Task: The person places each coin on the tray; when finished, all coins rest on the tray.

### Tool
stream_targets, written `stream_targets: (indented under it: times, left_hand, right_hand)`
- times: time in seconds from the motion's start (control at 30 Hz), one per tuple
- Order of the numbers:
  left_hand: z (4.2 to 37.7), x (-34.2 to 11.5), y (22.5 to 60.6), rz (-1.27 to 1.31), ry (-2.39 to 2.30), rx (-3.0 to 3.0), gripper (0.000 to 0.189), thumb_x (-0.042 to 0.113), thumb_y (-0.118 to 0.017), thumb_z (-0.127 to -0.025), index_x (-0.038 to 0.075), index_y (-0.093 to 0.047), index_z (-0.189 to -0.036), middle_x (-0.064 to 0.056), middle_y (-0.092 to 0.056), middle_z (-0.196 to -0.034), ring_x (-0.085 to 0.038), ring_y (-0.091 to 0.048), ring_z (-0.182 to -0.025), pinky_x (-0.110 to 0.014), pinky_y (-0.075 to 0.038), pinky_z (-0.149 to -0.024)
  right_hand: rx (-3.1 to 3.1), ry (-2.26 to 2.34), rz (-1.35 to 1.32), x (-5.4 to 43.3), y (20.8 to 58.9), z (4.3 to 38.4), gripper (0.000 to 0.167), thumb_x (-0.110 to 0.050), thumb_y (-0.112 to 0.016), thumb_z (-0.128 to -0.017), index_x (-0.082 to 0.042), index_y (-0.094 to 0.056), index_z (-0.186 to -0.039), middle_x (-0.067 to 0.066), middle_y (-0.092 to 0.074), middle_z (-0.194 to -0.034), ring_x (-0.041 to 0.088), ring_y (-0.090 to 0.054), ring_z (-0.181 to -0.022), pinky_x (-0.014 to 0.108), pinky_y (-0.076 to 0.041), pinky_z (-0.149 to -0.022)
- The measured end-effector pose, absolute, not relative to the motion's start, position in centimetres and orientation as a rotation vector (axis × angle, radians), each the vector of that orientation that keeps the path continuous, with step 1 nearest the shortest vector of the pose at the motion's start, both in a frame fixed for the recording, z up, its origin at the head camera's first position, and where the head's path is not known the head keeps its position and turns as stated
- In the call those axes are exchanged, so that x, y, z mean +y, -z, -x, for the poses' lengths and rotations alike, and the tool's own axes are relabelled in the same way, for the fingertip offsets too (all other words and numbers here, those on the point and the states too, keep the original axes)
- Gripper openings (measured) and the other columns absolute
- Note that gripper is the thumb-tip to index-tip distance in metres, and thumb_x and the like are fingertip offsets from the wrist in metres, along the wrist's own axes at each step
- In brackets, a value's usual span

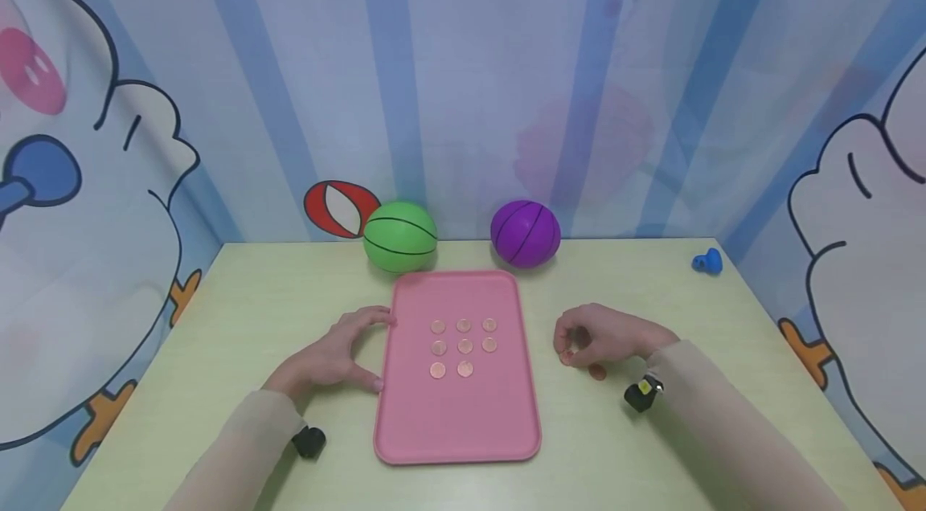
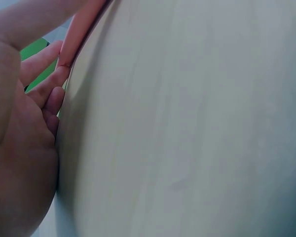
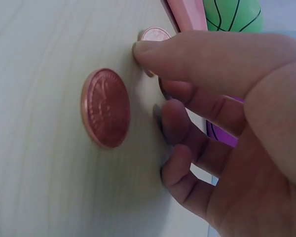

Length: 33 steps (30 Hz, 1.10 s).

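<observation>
On the pink tray [image 1: 456,423] lie several copper coins [image 1: 465,345] in three rows, the nearest row being the shortest. My left hand [image 1: 329,354] rests at the tray's left side, thumb and fingers spread, tips touching the rim. To the right of the tray, my right hand [image 1: 604,334] pinches a coin [image 3: 156,34] between thumb and index finger, low over the table; the thumb covers part of it. Another coin [image 3: 106,108] lies flat on the table beside this hand, below its palm side in the head view.
Behind the tray sit a green ball [image 1: 400,236] and a purple ball [image 1: 526,234], close to the printed backdrop. A small blue object [image 1: 707,261] is at the table's far right corner. The pale wooden table [image 1: 289,278] ends at the backdrop.
</observation>
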<state>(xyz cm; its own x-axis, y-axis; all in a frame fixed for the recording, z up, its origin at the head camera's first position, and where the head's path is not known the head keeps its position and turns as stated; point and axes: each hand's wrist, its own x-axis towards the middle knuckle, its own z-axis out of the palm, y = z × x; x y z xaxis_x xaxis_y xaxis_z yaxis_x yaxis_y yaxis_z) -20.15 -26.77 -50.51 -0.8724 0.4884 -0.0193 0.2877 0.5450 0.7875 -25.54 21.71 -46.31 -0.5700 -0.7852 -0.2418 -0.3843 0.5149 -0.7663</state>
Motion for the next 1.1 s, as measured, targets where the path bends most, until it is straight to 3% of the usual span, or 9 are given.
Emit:
stream_targets:
  times: [0.23, 0.5, 0.8, 1.1]
  left_hand:
    - [20.27, -26.83, 50.69, -0.651, -1.229, 2.543, 0.097, 0.036, -0.098, -0.067, 0.025, -0.051, -0.151, -0.004, -0.035, -0.167, -0.037, -0.023, -0.154, -0.072, -0.016, -0.123]
    - [20.25, -26.77, 50.68, -0.642, -1.226, 2.544, 0.097, 0.035, -0.098, -0.067, 0.025, -0.051, -0.152, -0.005, -0.035, -0.167, -0.037, -0.022, -0.155, -0.073, -0.014, -0.123]
    - [20.18, -26.76, 50.60, -0.638, -1.234, 2.545, 0.096, 0.034, -0.098, -0.068, 0.024, -0.051, -0.151, -0.005, -0.035, -0.167, -0.037, -0.022, -0.155, -0.072, -0.014, -0.123]
    - [20.11, -26.82, 50.49, -0.672, -1.233, 2.552, 0.097, 0.035, -0.098, -0.067, 0.022, -0.051, -0.151, -0.006, -0.037, -0.166, -0.038, -0.024, -0.153, -0.072, -0.016, -0.123]
  right_hand:
    - [2.165, 0.888, 0.955, 21.54, 46.46, 25.67, 0.011, 0.001, -0.070, -0.096, -0.010, -0.070, -0.095, 0.005, -0.069, -0.086, 0.024, -0.060, -0.049, 0.037, -0.059, -0.051]
    - [2.177, 0.851, 0.938, 21.45, 46.29, 25.70, 0.007, -0.006, -0.072, -0.097, -0.013, -0.072, -0.096, 0.003, -0.063, -0.074, 0.026, -0.060, -0.048, 0.035, -0.060, -0.056]
    - [2.168, 0.907, 0.887, 21.23, 45.74, 25.61, 0.008, -0.005, -0.072, -0.098, -0.012, -0.074, -0.098, 0.011, -0.068, -0.081, 0.025, -0.059, -0.049, 0.039, -0.059, -0.051]
    - [2.137, 0.925, 0.870, 21.24, 45.78, 25.73, 0.010, -0.006, -0.071, -0.099, -0.012, -0.076, -0.106, 0.009, -0.069, -0.087, 0.023, -0.057, -0.049, 0.039, -0.058, -0.049]
